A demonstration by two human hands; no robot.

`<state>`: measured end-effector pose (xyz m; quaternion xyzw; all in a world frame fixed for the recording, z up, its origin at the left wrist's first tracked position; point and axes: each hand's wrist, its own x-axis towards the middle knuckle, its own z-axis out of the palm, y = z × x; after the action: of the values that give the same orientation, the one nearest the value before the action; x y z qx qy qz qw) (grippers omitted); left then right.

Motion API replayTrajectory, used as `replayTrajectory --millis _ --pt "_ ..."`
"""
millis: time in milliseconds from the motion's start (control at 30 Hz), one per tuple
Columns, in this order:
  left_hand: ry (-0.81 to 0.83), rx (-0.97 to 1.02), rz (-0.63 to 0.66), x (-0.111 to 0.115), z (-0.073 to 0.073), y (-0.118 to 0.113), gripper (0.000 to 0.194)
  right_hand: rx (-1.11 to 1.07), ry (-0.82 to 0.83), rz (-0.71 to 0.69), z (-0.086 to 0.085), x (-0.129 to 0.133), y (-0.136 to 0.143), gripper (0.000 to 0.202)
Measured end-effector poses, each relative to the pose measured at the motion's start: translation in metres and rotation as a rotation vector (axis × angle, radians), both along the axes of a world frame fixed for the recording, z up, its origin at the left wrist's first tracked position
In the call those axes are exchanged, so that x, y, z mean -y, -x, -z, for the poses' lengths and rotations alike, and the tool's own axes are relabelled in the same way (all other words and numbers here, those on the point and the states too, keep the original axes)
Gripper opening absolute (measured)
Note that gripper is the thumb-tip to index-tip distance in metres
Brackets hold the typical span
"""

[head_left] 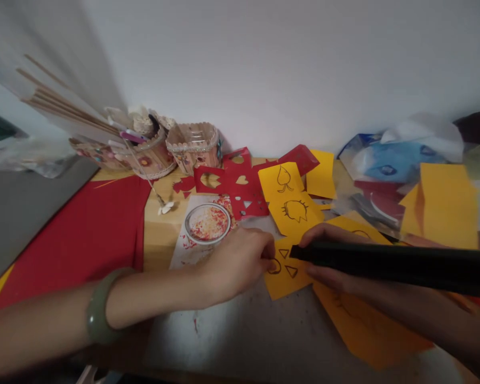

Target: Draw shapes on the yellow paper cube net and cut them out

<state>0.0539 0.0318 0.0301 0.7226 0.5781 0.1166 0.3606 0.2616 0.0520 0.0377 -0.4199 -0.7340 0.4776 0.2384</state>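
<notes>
My left hand, with a green bangle on its wrist, has its fingers closed in a pinch at the left edge of a small yellow sheet. Triangles and a circle are drawn on that sheet. My right hand is over the sheet's right side, its thumb and fingers on either side of a long black tool. The tool's narrow end lies beside the drawn triangles; its kind cannot be told. Just above is another yellow sheet with dark line drawings. A larger orange-yellow sheet lies under the right forearm.
Red paper with cut-out shapes lies behind my hands. A round dish with red specks sits left of them. Decorated baskets stand by the wall, one holding sticks. Red sheets are at left, plastic bags at right.
</notes>
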Motion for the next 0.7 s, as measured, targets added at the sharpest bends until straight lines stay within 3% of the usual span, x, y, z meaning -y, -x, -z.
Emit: replayTrajectory --millis 167,267,433,533,700 --pt "0.004 0.020 0.044 -0.002 0.002 0.002 0.013 -0.030 0.118 0.122 -0.012 0.009 0.002 0.010" --pt "0.003 0.032 0.059 -0.002 0.004 0.003 0.013 -0.023 0.071 0.206 -0.003 0.016 0.006 0.008" --pt "0.037 0.027 0.078 -0.003 0.004 0.002 0.012 -0.065 0.000 0.213 0.017 0.019 0.010 0.008" --pt "0.073 0.016 0.089 -0.005 0.003 0.001 0.011 0.010 -0.001 0.118 0.017 0.018 0.007 0.013" --pt "0.087 -0.009 0.107 -0.008 0.003 0.000 0.011 0.010 -0.129 0.225 0.022 0.020 0.010 0.012"
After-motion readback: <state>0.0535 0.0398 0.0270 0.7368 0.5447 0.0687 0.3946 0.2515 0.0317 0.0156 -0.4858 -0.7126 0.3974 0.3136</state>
